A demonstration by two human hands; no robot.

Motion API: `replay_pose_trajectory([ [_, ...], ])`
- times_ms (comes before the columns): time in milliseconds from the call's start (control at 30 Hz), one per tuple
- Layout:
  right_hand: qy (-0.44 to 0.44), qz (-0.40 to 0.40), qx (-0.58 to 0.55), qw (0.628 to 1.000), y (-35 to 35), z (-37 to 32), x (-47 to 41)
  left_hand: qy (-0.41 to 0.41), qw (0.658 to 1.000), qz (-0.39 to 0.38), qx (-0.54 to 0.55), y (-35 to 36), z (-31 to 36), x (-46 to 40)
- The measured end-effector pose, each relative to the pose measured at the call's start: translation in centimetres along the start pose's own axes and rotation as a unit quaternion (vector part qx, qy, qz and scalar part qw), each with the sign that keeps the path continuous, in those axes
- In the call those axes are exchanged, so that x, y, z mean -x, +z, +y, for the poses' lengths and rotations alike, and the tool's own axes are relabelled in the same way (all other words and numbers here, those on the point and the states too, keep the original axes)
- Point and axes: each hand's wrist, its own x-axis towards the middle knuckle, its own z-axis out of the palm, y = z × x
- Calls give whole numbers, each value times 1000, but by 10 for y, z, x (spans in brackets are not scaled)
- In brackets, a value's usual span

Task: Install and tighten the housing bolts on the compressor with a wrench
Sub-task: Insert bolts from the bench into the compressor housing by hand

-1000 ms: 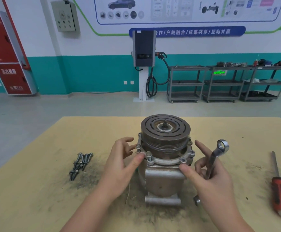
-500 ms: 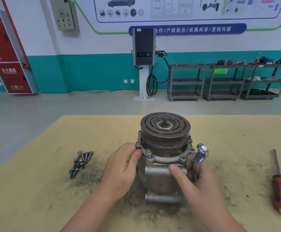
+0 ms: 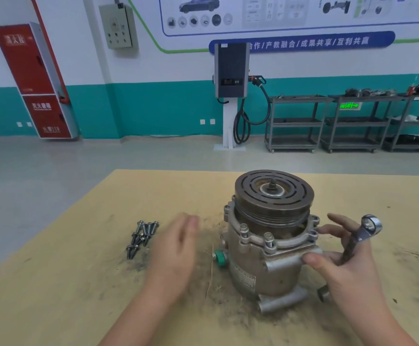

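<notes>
- Compressor (image 3: pixel 265 248) stood upright on table (image 3: pixel 78 295), two bolts seated in flange.
- Left hand (image 3: pixel 176 250) blurred, fingers loose, holding nothing, between loose bolts (image 3: pixel 141 237) and compressor.
- Right hand (image 3: pixel 343 265) gripped wrench (image 3: pixel 360 236), thumb against housing.

Your desk (image 3: pixel 78 283) has a tan top, smeared with dark grime. Beyond it you see a grey floor (image 3: pixel 53 171) and a wall painted teal below and white above. On your left a red cabinet (image 3: pixel 37 81) leans against that wall, with a grey electrical box (image 3: pixel 118 26) mounted beside it. Straight ahead stands a charging station (image 3: pixel 231 71) on a white post, its black cable (image 3: pixel 243 121) looped down. To your right, three dark shelf carts (image 3: pixel 293 121) line the wall, and a poster (image 3: pixel 278 13) with a car picture hangs above
</notes>
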Motion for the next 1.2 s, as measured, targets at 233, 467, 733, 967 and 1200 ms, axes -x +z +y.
replay_pose_trajectory([
  [233, 44, -45, -59, 996, 12, 0, 8, -319, 924, -20, -210, -50, -88, -18],
  [467, 37, -6, -62, 997, 17, -5, 10, -301, 921, -65, -240, -45, -87, -22],
  [733, 39, -4, -69, 997, 17, -7, 11, -261, 936, -116, -205, -36, -69, -15],
  [967, 38, -19, -86, 995, 18, -14, 11, -161, 986, -28, -18, -27, -23, -18],
  [1200, 40, -26, -89, 995, 19, -19, 12, -61, 973, -2, 221, 7, 41, -46],
])
